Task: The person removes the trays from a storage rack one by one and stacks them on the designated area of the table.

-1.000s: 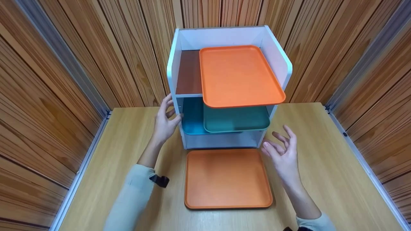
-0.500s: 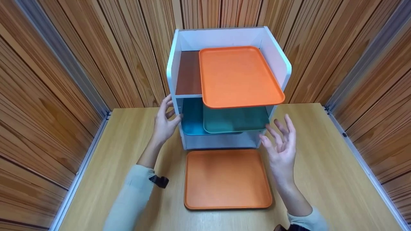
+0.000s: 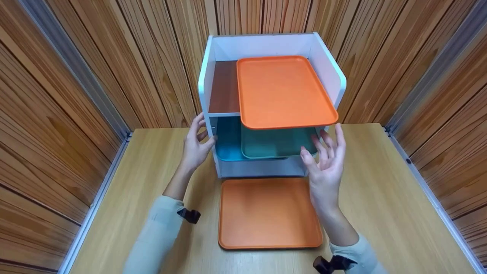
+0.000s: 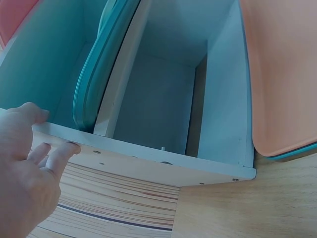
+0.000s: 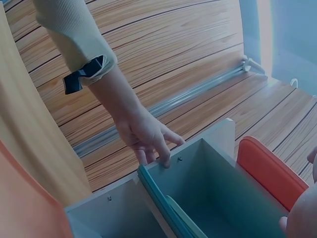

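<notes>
- White two-level board shelf unit: standing at the middle of the back edge of the pale wooden tabletop.
- Left hand: pinches the unit's left side wall, thumb at the front edge, fingers along the outer face.
- Right hand: fingers spread and slightly bent, beside the front right corner of the lower level; contact cannot be confirmed.
- Smooth green rectangular tray: on the lower level, toward its right side, overlapping a blue rectangular tray at left.
- Bright orange rectangular tray: on the upper level, right of centre, overhanging its front edge.
- Dull orange rectangular tray: on the tabletop, just before the unit's bottom front edge.
</notes>
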Demonstrator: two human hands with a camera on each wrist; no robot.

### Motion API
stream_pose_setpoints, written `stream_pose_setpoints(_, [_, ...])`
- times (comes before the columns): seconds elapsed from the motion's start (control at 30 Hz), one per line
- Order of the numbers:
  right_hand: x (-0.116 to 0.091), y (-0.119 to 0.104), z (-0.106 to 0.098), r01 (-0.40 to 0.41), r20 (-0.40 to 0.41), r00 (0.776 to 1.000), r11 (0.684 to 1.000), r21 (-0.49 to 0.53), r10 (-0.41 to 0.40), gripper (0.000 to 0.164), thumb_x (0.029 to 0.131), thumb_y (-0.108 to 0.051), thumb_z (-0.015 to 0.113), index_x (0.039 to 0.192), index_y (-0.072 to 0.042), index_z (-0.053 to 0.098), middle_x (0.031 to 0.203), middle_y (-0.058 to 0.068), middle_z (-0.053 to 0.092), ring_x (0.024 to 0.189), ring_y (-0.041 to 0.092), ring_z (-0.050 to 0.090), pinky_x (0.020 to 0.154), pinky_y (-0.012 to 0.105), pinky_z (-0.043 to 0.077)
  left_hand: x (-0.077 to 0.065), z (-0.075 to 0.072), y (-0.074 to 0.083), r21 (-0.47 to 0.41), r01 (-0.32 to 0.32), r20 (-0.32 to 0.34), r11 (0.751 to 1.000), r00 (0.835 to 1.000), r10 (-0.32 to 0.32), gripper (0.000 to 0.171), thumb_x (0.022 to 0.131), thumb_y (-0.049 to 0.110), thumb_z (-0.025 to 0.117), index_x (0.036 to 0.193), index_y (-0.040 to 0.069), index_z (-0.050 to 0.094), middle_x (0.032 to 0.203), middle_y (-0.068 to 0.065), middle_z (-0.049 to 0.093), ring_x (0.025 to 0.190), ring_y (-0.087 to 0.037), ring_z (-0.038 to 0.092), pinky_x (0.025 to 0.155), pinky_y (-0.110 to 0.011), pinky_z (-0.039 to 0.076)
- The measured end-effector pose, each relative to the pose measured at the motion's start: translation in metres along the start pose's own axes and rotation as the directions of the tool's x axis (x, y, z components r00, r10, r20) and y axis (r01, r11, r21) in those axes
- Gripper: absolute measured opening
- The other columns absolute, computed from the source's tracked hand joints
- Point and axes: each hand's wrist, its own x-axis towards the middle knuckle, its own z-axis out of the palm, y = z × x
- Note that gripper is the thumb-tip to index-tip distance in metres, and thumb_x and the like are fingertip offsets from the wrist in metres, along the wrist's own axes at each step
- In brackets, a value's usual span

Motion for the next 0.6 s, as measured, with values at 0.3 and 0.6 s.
stream_pose_setpoints(0.3, [0.016,-0.005,0.018,0.086,0.022,0.996,0.996,0.007,-0.086,0.101,0.099,0.012,0.068,0.181,-0.012,0.013,0.171,0.017,0.039,0.153,0.038,0.050,0.112,0.026,0.064,0.000,0.000,-0.001,0.003,0.013,0.000,1.000,1.000,-0.013,0.074,0.108,0.001,0.068,0.173,0.023,0.038,0.165,-0.019,0.053,0.156,-0.050,0.056,0.122,-0.067,0.055])
stream_pose_setpoints(0.6, [0.030,-0.002,0.032,0.037,0.007,0.999,0.999,0.012,-0.037,0.096,0.101,0.009,0.069,0.179,-0.010,0.016,0.169,0.014,0.037,0.133,0.029,0.060,0.100,0.029,0.069,0.000,0.000,0.000,-0.011,0.018,0.006,1.000,1.000,-0.018,0.074,0.109,0.001,0.067,0.173,0.024,0.038,0.166,-0.019,0.053,0.157,-0.050,0.056,0.122,-0.067,0.055])
